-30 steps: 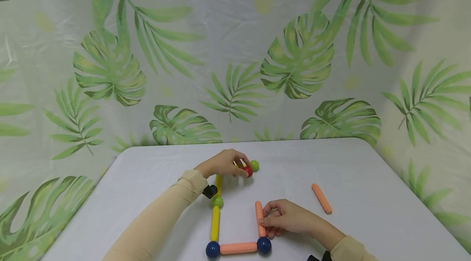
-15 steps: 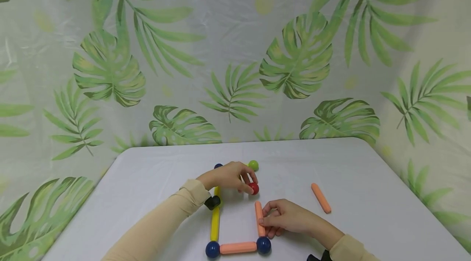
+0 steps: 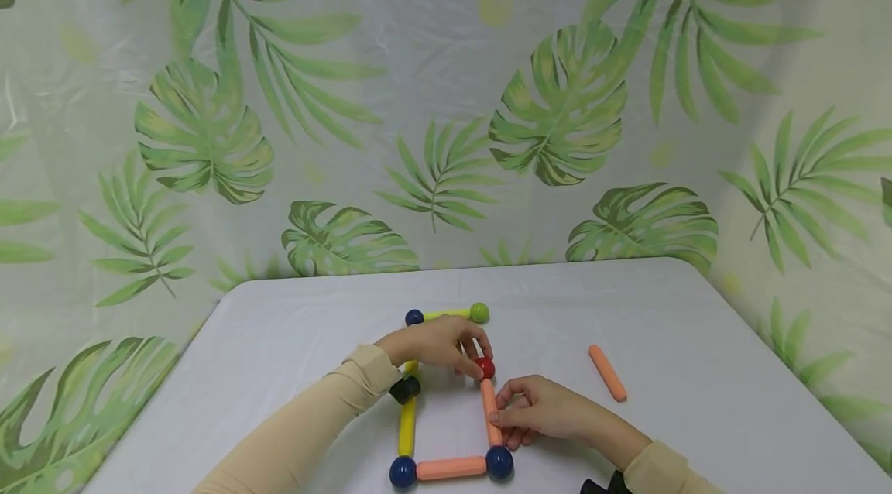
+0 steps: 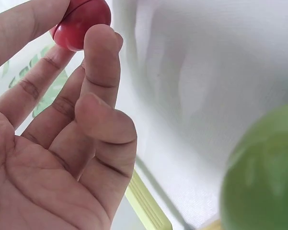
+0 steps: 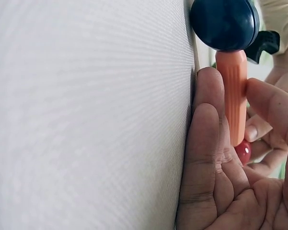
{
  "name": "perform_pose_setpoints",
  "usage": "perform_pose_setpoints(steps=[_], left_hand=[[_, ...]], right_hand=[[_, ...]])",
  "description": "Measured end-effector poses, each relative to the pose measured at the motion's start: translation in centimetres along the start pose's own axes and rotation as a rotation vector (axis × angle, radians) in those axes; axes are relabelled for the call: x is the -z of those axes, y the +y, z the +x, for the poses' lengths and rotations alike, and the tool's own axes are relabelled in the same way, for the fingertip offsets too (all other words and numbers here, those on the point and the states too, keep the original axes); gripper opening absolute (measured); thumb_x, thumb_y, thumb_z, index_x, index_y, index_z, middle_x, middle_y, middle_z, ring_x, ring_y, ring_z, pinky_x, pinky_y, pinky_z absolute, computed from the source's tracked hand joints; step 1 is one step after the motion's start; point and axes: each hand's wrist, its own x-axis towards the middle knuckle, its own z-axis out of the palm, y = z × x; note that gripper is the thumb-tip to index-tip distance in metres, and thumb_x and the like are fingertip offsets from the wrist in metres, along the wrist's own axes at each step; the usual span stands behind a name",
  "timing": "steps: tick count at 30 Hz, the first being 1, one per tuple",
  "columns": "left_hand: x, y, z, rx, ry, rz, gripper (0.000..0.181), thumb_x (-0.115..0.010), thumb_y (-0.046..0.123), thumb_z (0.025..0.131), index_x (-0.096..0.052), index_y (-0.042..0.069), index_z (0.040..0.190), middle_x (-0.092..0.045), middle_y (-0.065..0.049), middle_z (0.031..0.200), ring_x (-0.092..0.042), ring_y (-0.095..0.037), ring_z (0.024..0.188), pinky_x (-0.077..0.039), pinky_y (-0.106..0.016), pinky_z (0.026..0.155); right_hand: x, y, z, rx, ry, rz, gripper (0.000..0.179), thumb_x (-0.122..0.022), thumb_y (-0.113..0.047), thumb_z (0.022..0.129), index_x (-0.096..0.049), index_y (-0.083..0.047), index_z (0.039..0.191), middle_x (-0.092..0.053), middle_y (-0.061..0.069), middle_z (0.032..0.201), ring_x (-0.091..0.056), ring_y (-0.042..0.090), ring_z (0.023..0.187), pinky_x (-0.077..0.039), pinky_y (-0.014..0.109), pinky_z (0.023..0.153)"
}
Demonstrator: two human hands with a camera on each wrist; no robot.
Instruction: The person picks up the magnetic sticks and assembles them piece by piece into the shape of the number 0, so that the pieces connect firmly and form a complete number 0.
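Observation:
Between thumb and fingers, my left hand (image 3: pixel 446 343) pinches a red ball (image 3: pixel 485 368), which meets the far end of an orange rod (image 3: pixel 491 409). My right hand (image 3: pixel 540 409) pinches that same rod from its right side. At the rod's near end sits a dark blue ball (image 3: pixel 499 463), joined by another orange rod (image 3: pixel 451 468) to a second blue ball (image 3: pixel 403 472). From there a yellow rod (image 3: pixel 407 426) runs away under my left wrist. In the left wrist view a green ball (image 4: pixel 263 177) looms at the right.
A loose orange rod (image 3: pixel 608 373) lies on the white table (image 3: pixel 697 432) to the right. Farther back, a blue ball (image 3: pixel 414 317), a yellow-green rod (image 3: pixel 446 314) and a green ball (image 3: pixel 478 312) form a row. A leaf-patterned cloth (image 3: pixel 446 91) hangs behind.
My left hand has brought the red ball nearer, from beside the far green ball to the end of the orange rod. The right hand has stayed in place on the rod.

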Motion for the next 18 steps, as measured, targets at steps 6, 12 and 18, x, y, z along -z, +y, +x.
perform_pose_setpoints(steps=[6, 12, 18], left_hand=[[-0.2, 0.0, 0.0, 0.003, -0.005, 0.021, 0.021, -0.083, 0.016, 0.094, -0.076, 0.019, 0.114, -0.076, 0.004, 0.095, -0.068, -0.008, 0.074, -0.052, -0.021, 0.069], [-0.4, 0.0, 0.1, 0.007, -0.002, 0.022, 0.021, -0.083, 0.015, 0.095, -0.077, 0.018, 0.115, -0.076, 0.004, 0.093, -0.070, -0.011, 0.074, -0.053, -0.020, 0.069], [-0.7, 0.0, 0.1, 0.013, 0.023, 0.052, 0.021, -0.083, 0.017, 0.095, -0.077, 0.018, 0.115, -0.073, 0.006, 0.092, -0.070, -0.012, 0.073, -0.053, -0.020, 0.069]], right_hand=[[0.1, 0.1, 0.1, -0.003, -0.001, -0.005, 0.024, -0.074, -0.027, 0.103, -0.067, -0.006, 0.111, -0.078, 0.003, 0.080, -0.073, 0.010, 0.071, -0.057, 0.024, 0.066], [0.6, 0.3, -0.2, 0.008, 0.002, -0.023, 0.025, -0.072, -0.026, 0.104, -0.068, -0.004, 0.114, -0.080, 0.007, 0.087, -0.075, 0.014, 0.075, -0.062, 0.028, 0.069], [1.9, 0.6, -1.1, 0.034, 0.027, -0.068, 0.024, -0.070, -0.025, 0.105, -0.069, -0.004, 0.114, -0.080, 0.009, 0.090, -0.077, 0.018, 0.078, -0.063, 0.033, 0.072]])
